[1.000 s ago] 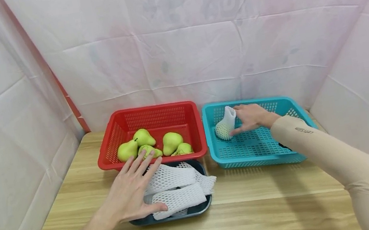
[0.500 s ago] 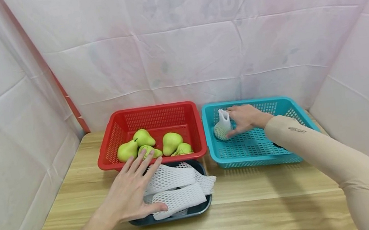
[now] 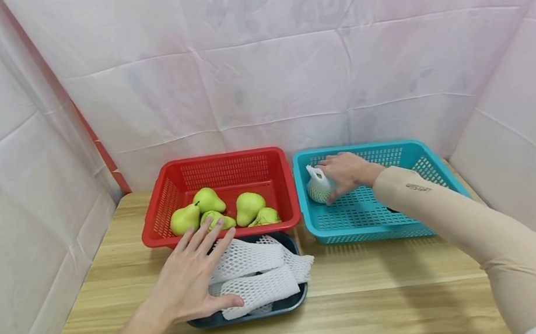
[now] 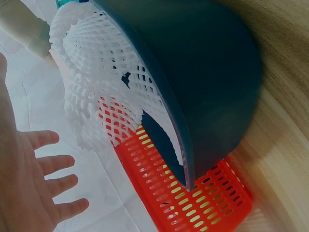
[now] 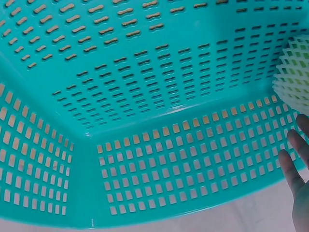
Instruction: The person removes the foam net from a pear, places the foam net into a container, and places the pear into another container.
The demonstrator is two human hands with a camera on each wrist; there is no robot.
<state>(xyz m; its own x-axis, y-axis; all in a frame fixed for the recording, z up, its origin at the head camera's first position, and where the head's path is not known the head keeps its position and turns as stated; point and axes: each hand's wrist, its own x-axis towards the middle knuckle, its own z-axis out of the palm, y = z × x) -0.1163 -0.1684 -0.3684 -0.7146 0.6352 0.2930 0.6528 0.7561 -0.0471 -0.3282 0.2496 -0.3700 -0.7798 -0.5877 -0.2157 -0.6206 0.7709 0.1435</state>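
Note:
Inside the turquoise basket, a pear in a white foam net stands against the left wall, the net's mouth upward. My right hand rests against its right side. In the right wrist view the netted pear lies at the right edge, beside the fairly straight fingers of my right hand; the thumb is out of sight there. My left hand is spread over the left part of a dark blue basin of white foam nets. The left wrist view shows its fingers apart from the nets.
A red basket behind the basin holds several green pears, some partly hidden by its front rim. One foam net hangs over the basin's right rim. White sheets enclose the wooden table at back and sides.
My right hand has moved left inside the turquoise basket. The netted pear has shifted left with it and turned, its mouth swinging from right to left. My left hand has stayed still.

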